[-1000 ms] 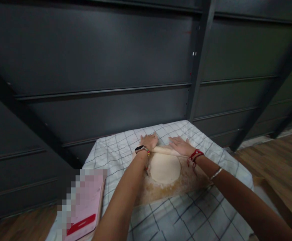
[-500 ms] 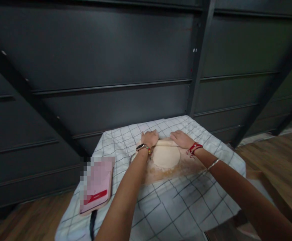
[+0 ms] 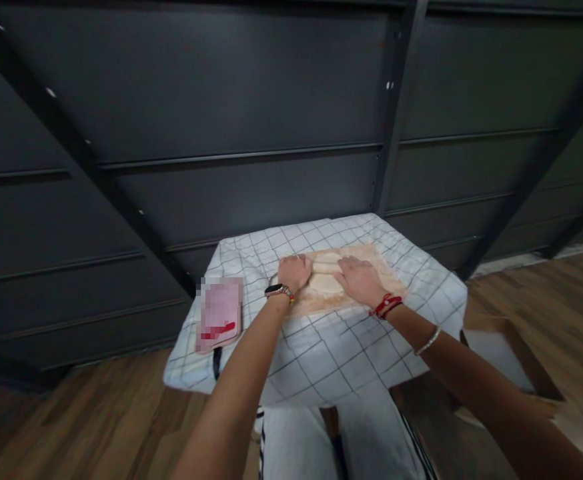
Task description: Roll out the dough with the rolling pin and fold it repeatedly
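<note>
On a floury wooden board [image 3: 376, 257] lies a flattened round of pale dough [image 3: 323, 285]. A light wooden rolling pin [image 3: 325, 268] rests across it, its middle showing between my hands. My left hand [image 3: 295, 272] is curled over the pin's left end. Over the right end, my right hand [image 3: 361, 279] is closed on the pin, its fingers pointing forward and left. Both ends of the pin are hidden under my hands, and my right hand covers part of the dough. Behind my left wrist shows the rim of a round thing [image 3: 272, 280].
A white checked cloth [image 3: 321, 347] covers the small table. A pink tablet-like case [image 3: 220, 312], partly pixelated, lies on its left side. Dark metal panels [image 3: 241, 193] stand behind the table. An open cardboard box [image 3: 504, 353] sits on the floor at right.
The rolling pin has come back toward me from the dough's far edge to its middle, both hands with it. My view has tilted down and shows more floor and my legs.
</note>
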The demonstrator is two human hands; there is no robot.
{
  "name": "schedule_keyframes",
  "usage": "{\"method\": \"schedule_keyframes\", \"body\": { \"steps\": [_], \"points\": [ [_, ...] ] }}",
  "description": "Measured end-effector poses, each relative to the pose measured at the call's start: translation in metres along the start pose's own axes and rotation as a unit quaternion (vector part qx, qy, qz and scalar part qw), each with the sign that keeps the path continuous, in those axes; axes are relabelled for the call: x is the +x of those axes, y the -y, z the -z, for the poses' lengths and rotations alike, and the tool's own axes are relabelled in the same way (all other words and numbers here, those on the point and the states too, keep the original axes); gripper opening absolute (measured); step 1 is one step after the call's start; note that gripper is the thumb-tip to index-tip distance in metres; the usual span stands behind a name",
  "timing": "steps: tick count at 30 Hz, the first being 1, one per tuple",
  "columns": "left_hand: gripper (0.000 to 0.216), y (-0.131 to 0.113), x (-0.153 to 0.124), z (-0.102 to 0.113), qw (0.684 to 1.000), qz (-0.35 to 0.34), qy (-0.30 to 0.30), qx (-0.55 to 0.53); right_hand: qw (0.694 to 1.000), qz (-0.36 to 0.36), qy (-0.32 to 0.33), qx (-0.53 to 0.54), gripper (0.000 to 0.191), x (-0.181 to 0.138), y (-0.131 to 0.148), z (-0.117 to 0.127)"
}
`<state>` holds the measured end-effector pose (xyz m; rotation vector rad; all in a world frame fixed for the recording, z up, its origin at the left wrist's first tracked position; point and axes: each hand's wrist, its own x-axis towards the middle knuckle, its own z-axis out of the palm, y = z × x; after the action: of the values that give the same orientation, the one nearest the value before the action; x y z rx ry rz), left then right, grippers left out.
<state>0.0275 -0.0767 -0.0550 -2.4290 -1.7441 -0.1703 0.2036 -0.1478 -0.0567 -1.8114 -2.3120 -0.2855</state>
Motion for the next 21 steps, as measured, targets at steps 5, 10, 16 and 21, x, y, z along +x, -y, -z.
{"method": "schedule_keyframes", "body": {
  "steps": [5, 10, 16, 21],
  "points": [
    [0.043, 0.006, -0.022, -0.001, 0.999, -0.022, -0.033, -0.012, 1.0, 0.013, -0.019, 0.015, 0.046, -0.019, 0.014, 0.005],
    [0.044, 0.015, -0.024, -0.007, 0.996, -0.069, -0.048, -0.008, 1.0, 0.024, 0.003, 0.02, 0.036, -0.014, 0.012, 0.012],
    [0.042, 0.013, 0.004, -0.01, 0.998, -0.057, -0.029, 0.004, 0.998, 0.054, 0.018, 0.01, 0.039, 0.034, -0.014, 0.001],
    [0.042, 0.011, 0.039, -0.009, 1.0, -0.024, 0.002, -0.008, 0.991, 0.123, 0.041, -0.022, 0.034, 0.073, -0.038, -0.013]
  ]
}}
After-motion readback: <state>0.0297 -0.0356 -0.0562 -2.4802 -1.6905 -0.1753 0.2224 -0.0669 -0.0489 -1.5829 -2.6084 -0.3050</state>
